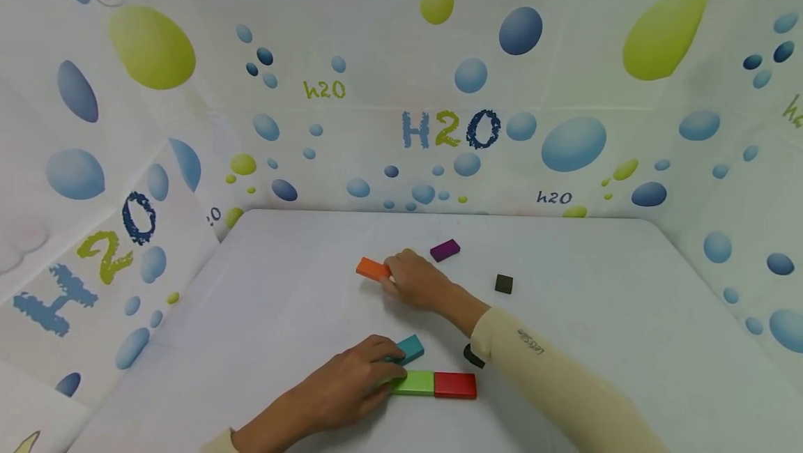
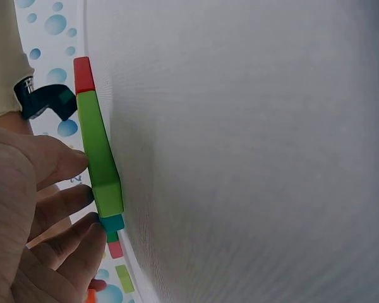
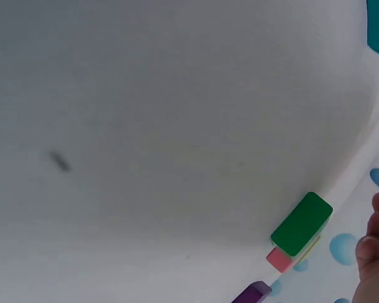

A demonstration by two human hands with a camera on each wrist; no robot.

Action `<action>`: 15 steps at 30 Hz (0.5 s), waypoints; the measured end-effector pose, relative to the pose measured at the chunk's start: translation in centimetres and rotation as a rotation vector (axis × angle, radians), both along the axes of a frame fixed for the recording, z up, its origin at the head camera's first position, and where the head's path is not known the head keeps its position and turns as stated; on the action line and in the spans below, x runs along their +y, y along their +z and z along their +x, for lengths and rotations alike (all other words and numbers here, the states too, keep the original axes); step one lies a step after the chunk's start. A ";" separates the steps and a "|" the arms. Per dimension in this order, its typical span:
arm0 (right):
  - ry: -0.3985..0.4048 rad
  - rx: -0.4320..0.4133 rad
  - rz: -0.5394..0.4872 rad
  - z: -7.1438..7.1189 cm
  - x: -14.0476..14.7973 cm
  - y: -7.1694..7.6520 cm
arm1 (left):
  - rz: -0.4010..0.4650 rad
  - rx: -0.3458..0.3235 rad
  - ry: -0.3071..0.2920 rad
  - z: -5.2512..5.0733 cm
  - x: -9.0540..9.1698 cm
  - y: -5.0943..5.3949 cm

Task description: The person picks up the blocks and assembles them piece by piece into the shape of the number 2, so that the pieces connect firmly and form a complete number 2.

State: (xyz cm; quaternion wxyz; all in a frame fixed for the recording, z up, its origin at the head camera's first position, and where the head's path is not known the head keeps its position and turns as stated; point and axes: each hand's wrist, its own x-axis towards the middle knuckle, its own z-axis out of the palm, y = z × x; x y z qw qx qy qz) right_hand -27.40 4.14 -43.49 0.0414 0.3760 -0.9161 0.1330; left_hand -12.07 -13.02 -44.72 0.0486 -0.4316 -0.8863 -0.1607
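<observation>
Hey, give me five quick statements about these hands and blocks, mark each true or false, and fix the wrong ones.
1. The right hand holds the orange block. True.
2. The left hand touches the light green block. True.
3. The red block lies apart from the light green one. False: the red block meets it end to end.
4. The purple block is under the left hand. False: the purple block lies beyond both hands.
5. Both hands are bare. True.
</observation>
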 end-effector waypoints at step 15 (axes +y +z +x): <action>0.109 0.042 -0.274 2.1 3.9 -0.7 | -0.004 -0.010 -0.002 0.0 -0.2 0.0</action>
